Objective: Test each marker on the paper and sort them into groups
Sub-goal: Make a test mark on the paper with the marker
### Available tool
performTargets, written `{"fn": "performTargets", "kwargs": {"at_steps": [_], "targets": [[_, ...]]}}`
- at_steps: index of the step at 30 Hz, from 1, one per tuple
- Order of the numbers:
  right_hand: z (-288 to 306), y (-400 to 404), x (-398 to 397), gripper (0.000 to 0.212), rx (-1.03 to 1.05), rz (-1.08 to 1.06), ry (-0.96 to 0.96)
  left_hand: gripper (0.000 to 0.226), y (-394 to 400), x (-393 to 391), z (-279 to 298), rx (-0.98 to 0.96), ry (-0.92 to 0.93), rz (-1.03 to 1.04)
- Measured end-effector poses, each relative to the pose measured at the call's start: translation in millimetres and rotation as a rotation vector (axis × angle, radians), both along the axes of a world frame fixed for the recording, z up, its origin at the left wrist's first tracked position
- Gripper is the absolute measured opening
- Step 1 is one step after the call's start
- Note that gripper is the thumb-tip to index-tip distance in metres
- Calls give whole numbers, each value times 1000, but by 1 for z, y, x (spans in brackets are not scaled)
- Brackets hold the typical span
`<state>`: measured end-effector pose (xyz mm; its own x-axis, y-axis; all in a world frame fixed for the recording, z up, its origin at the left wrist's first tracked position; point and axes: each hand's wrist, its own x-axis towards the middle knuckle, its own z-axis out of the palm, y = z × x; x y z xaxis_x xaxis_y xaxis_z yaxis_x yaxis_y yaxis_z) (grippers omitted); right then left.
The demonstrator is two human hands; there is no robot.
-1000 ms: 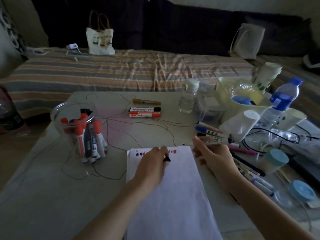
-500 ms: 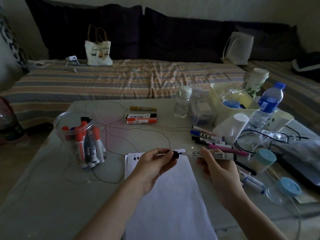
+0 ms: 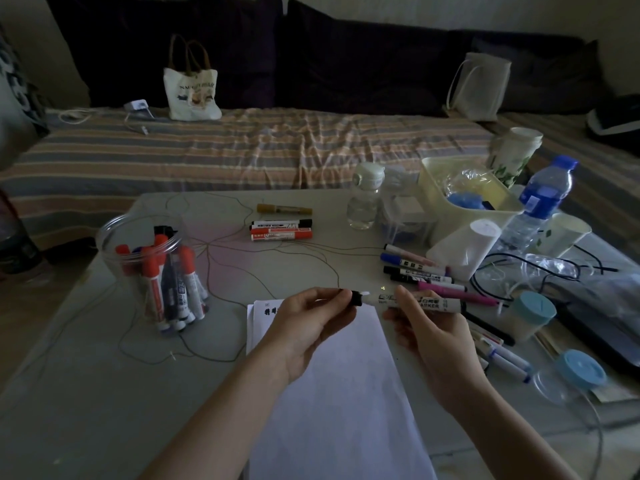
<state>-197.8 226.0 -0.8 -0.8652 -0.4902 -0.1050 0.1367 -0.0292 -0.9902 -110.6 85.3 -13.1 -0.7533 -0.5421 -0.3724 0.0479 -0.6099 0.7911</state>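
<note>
Above the white paper [image 3: 341, 386], my right hand [image 3: 427, 327] grips the white barrel of a marker [image 3: 424, 302] held level. My left hand [image 3: 313, 320] pinches its black cap [image 3: 356, 297] at the marker's left end, touching the tip. Colour marks show at the paper's top left corner. A clear jar [image 3: 152, 268] on the left holds several red, black and blue markers. Three markers [image 3: 281, 228] lie in a group at the table's far middle. Several more markers [image 3: 420, 271] lie in a group to the right of the paper.
Thin wires [image 3: 221, 268] trail over the table [image 3: 86, 393]. At the right are a small bottle [image 3: 365, 197], a yellow bin [image 3: 464, 199], a water bottle [image 3: 538, 206], paper cups, teal-lidded containers [image 3: 530, 313] and dark cables. A striped sofa with two bags stands behind.
My left hand lifted off the paper. Both hands now hold the marker level above it, and the black cap has come against the marker's tip.
</note>
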Motion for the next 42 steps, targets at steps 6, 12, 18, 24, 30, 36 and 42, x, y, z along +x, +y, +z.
{"fn": "performTargets", "kwargs": {"at_steps": [6,12,18,24,30,36,42], "targets": [[-6,-2,2,34,-50,26,-103,17,11,-1,0,-78,25,29],[-15,-1,6,36,-133,34,-267,18,16,-3,-4,-176,16,30],[-12,1,-10,27,-155,145,-343,15,-3,-8,-4,-164,55,98],[-24,10,-22,10,488,248,700,16,-4,-8,-14,-458,-46,70],[-44,15,-61,18,730,-55,939,46,-4,-9,-38,-1153,-389,-133],[-56,36,-116,18,1013,-174,848,43,-30,2,-55,-1667,-641,-256],[-44,3,-110,34,981,-59,998,42,-68,6,-58,-1739,-784,-235]]}}
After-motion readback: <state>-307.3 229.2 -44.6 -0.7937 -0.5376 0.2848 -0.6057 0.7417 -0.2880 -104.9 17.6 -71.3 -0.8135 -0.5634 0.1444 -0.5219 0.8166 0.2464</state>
